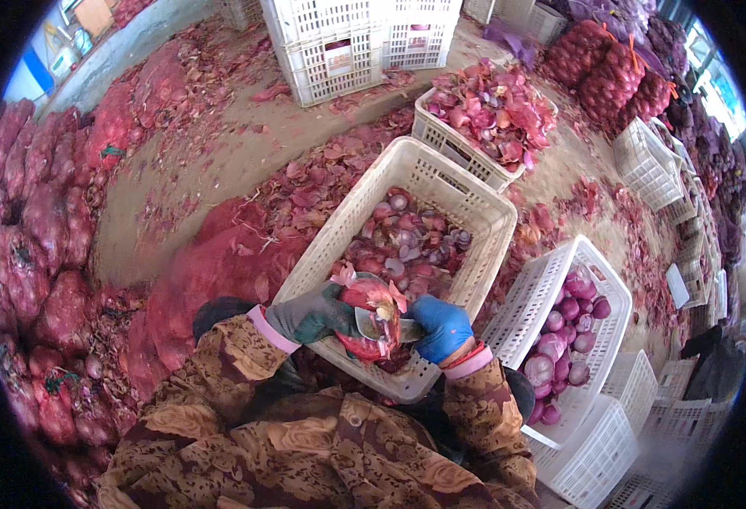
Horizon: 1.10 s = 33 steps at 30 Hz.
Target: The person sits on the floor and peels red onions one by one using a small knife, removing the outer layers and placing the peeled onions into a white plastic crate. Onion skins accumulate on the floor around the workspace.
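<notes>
My left hand (pixel 312 316), in a grey-green glove, grips a red onion (pixel 352 294) with loose, torn skin. My right hand (pixel 442 324) wears a blue glove and is closed on a knife (pixel 411 331), its handle hidden in the fist. The metal blade lies across the onion's near side. Both hands are above the near end of a cream plastic crate (pixel 411 168). Inside it lie red onion skins and cut pieces (pixel 405 238). To the right, a white crate (pixel 618 318) contains several peeled purple onions (pixel 554 343).
A crate heaped with onion skins (pixel 494 114) adjoins the far end. Stacked white crates (pixel 328 60) stand beyond. Red mesh sacks of onions (pixel 42 216) line the left; more sacks (pixel 608 70) are at far right. An empty-looking red mesh (pixel 201 273) and skins cover the floor nearby.
</notes>
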### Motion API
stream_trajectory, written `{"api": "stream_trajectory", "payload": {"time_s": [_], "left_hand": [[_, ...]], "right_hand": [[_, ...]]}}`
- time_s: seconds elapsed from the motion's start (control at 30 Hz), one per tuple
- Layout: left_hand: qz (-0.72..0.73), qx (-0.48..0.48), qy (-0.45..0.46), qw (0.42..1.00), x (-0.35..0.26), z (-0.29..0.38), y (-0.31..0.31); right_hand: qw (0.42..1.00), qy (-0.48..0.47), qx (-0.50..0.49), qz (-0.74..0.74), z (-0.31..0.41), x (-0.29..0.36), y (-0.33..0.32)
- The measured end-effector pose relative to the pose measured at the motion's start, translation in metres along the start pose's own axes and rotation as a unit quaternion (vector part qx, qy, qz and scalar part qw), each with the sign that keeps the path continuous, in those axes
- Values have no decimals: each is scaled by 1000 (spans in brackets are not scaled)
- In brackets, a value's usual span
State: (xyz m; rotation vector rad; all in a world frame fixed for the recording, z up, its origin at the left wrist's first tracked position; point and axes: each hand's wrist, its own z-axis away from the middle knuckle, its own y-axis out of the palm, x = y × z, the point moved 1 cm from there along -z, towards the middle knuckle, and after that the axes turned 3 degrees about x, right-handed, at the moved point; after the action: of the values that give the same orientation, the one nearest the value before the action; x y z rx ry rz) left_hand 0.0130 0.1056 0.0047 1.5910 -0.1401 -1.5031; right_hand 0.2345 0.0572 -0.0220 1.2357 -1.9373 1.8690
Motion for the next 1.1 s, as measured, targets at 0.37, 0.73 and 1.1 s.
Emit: {"api": "stream_trajectory", "payload": {"time_s": [0.37,0.73,1.1], "left_hand": [[-61,-34,-42,997,5,-3,-2],[6,-10,23,1000,-19,2,0],[45,-40,195,979,-45,-5,11]], "right_hand": [[999,51,19,5,-5,19,6],[936,344,-4,-70,-14,-33,17],[766,173,53,-617,5,32,-7]]}}
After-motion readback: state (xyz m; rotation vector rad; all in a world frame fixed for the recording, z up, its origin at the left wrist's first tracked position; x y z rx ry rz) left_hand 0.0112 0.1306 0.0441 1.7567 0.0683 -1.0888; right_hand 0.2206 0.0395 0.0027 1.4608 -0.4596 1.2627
